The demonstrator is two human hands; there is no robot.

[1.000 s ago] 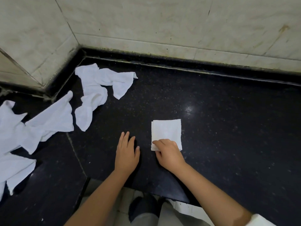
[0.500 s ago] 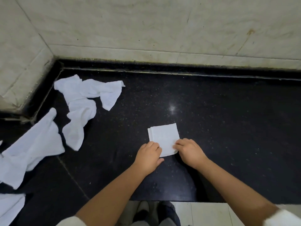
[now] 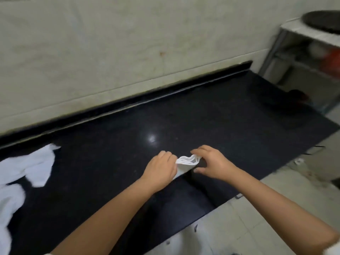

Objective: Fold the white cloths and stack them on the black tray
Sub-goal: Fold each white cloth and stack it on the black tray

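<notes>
The small folded white cloth (image 3: 185, 162) is held between the two hands above the near edge of the glossy black stone bench (image 3: 211, 126), its layered edges showing on top. The left hand (image 3: 160, 171) pinches its left end with curled fingers, and the right hand (image 3: 211, 162) grips its right end, fingers bent over it. Loose crumpled white cloths (image 3: 27, 170) lie on the bench well to the left of the hands.

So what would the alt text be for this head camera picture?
Two bare hands, left hand and right hand, pinch a small folded white cloth above a black counter. Unfolded white cloths lie at the left; a dark round tray sits far right.
</notes>
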